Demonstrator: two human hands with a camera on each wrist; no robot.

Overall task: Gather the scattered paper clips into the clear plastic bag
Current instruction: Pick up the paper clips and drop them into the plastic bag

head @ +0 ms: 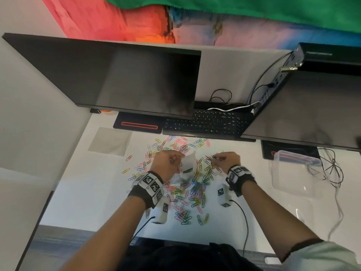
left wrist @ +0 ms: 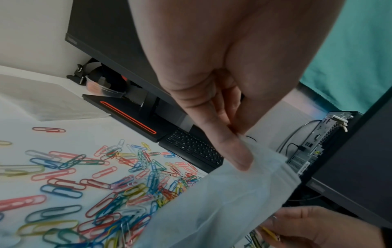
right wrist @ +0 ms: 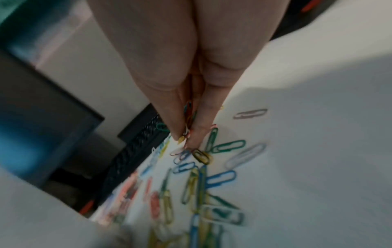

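Observation:
Coloured paper clips [head: 192, 187] lie scattered over the white desk [head: 88, 194] between my wrists and up to the keyboard. My left hand [head: 168, 161] pinches the rim of the clear plastic bag [head: 187, 165] between thumb and fingers; the bag [left wrist: 222, 201] hangs from that pinch above the pile [left wrist: 127, 184]. To the right of the bag, my right hand [head: 224, 159] grips a small bunch of clips [right wrist: 188, 117] between its pressed fingers, just above the loose clips [right wrist: 201, 176] on the desk.
A black keyboard [head: 205, 123] and two dark monitors [head: 117, 75] stand behind the clips. A clear plastic box [head: 295, 169] and tangled cables [head: 332, 171] sit at the right. A grey sheet [head: 110, 141] lies at the left. The desk's front edge [head: 97, 228] runs under my forearms.

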